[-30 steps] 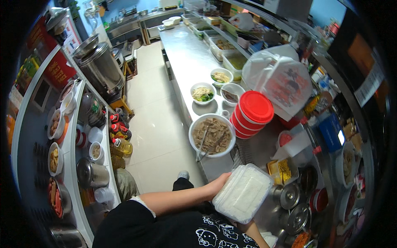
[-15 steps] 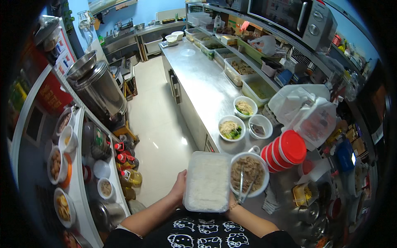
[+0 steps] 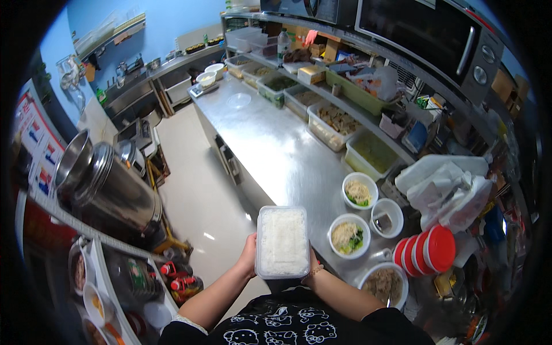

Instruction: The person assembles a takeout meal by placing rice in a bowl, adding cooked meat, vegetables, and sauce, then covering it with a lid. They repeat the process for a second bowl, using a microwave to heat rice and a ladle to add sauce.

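A clear rectangular plastic container (image 3: 282,276) packed with white rice (image 3: 282,238) is held level in front of my body. My left hand (image 3: 248,253) grips its left side, and my right hand (image 3: 313,263) holds the right side, with most of those fingers hidden behind it. On the counter to the right stand two white bowls of pale shreds and greens, a farther bowl (image 3: 361,207) and a nearer bowl (image 3: 352,256). Beside them sits a white bowl (image 3: 386,234) with a dark piece inside. A larger white bowl (image 3: 405,290) of brown meat is closest to my right forearm.
The steel counter (image 3: 264,155) runs away ahead, lined with food tubs (image 3: 328,133) along its right side. Red-lidded tubs (image 3: 440,248) and white plastic bags (image 3: 448,201) crowd the right. At left stand a large steel pot (image 3: 123,192) and a shelf rack (image 3: 115,276).
My view has swung right and farther up the counter, so the bowls sit lower and farther right. Both hands still hold the rice container, now apart from the meat bowl.
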{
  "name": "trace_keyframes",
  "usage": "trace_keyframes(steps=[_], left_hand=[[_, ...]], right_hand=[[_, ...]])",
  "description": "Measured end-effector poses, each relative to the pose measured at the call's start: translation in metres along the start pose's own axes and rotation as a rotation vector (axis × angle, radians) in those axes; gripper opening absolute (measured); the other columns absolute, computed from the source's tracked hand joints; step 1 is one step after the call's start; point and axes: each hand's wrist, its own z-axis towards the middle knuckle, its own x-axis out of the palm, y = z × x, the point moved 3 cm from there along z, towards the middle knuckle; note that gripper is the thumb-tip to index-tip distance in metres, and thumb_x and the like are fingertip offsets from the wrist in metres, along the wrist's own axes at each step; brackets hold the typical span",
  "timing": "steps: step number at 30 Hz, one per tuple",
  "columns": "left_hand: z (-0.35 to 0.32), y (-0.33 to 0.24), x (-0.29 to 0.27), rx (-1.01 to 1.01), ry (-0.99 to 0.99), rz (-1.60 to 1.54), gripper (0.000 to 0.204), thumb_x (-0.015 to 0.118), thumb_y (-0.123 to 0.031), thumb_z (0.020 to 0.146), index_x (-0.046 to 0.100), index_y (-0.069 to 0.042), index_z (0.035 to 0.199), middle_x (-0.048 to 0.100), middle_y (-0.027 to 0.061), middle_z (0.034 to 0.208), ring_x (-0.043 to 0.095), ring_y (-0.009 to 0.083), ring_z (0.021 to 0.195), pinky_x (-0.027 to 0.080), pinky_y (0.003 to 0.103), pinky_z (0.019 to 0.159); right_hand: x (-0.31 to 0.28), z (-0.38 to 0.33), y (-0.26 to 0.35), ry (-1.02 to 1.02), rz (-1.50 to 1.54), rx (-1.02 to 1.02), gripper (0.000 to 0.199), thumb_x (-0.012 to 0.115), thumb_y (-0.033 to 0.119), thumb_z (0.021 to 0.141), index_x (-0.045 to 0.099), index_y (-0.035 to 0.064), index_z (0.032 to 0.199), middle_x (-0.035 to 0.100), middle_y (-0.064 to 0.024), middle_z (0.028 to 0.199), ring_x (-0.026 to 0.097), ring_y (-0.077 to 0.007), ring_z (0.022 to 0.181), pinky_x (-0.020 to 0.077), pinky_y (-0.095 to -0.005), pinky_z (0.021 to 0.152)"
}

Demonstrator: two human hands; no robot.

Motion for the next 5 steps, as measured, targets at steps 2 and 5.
trace_keyframes(steps=[2,5], left_hand=[[0.054,-0.034,-0.004,-0.016,0.032,0.015,0.036,0.034,-0.022,0.099,0.056,0.003,0.112,0.063,0.0115,0.1,0.064,0.0192,0.089,0.056,0.034,0.076],[0.126,-0.078,-0.007,0.007,0.009,0.081,0.046,0.029,-0.029,0.098,0.057,0.002,0.116,0.065,0.013,0.104,0.065,0.0215,0.091,0.055,0.035,0.079]], right_hand=[[0.015,0.049,0.027,0.124,-0.025,-0.073,0.042,0.04,0.037,0.099,0.054,0.0075,0.127,0.063,-0.01,0.117,0.064,-0.0249,0.105,0.0552,-0.0427,0.087],[0.034,0.112,0.065,0.225,0.058,-0.085,0.041,0.039,0.036,0.1,0.052,0.0093,0.128,0.062,-0.0073,0.12,0.063,-0.0241,0.106,0.0538,-0.0411,0.09]])
